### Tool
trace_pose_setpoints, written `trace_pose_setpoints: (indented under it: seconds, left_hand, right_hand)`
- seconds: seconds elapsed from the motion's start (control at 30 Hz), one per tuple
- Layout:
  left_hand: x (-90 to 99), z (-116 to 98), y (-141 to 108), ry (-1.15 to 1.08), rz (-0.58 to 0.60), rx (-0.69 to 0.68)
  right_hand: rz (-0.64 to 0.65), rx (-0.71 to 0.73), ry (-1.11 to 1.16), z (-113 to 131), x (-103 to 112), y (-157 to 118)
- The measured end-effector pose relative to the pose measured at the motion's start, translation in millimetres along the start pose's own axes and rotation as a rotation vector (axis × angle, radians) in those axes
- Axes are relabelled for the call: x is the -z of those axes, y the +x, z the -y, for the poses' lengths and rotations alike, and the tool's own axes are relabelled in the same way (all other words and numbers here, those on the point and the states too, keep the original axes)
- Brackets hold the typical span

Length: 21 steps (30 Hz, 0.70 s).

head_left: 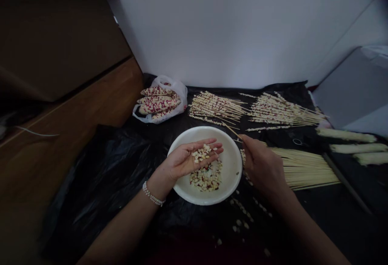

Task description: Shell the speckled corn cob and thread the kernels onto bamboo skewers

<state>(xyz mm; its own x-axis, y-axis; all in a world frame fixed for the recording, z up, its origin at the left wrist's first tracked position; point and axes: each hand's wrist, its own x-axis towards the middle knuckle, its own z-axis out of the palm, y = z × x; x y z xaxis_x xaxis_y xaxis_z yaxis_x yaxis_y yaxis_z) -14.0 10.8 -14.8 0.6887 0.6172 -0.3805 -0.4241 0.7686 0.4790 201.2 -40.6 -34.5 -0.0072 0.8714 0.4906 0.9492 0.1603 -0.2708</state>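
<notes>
Above the white bowl (237,184), my left hand (189,157) is turned palm up with its fingers stretched out. A small heap of corn kernels (200,154) is held on that palm, pale with a few dark red ones. More loose kernels (206,181) lie in the bottom of the bowl. At the bowl's right rim, my right hand (262,164) is closed round a thin wooden skewer (233,130), which points up and left. The skewer looks bare along its visible length, and its tip is apart from the left hand.
Corn cobs (159,102) sit in a white plastic bag (182,91). Kernel-threaded skewers lie in a left pile (212,105) and a right pile (273,111). Bare skewers (306,170), stripped cobs (353,147) and a dark bar (347,184) are rightward. Black plastic sheeting (115,168) covers the surface.
</notes>
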Motion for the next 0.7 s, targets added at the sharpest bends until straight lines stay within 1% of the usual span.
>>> trace_pose_setpoints:
  seconds: [0.1, 0.2, 0.33, 0.43, 0.57, 0.7]
  left_hand:
    - [2.4, 3.4, -3.5, 0.048, 0.002, -0.026]
    - [5.4, 6.5, -4.7, 0.081, -0.027, -0.056]
    - [8.4, 8.9, -4.5, 0.082, -0.109, -0.099]
    - [7.5, 9.7, -6.1, 0.122, -0.152, -0.137]
    - [4.7, 10.0, -9.1, 0.146, -0.162, -0.137]
    - [6.3, 10.8, -7.8, 0.135, -0.156, -0.141]
  right_hand:
    - [-0.091, 0.091, 0.063, -1.1, 1.5, -1.4]
    - [-0.136, 0.143, 0.059, 1.6, 0.9, -3.8]
    - [-0.164, 0.211, -0.007, 6.0, -1.9, -7.9]
    - [-0.181, 0.253, 0.022, 7.2, -1.9, -9.8]
    - [-0.179, 0.279, 0.069, 9.1, 0.6, -11.6]
    - [-0.218, 0.326, 0.002, 13.1, -0.3, -13.8]
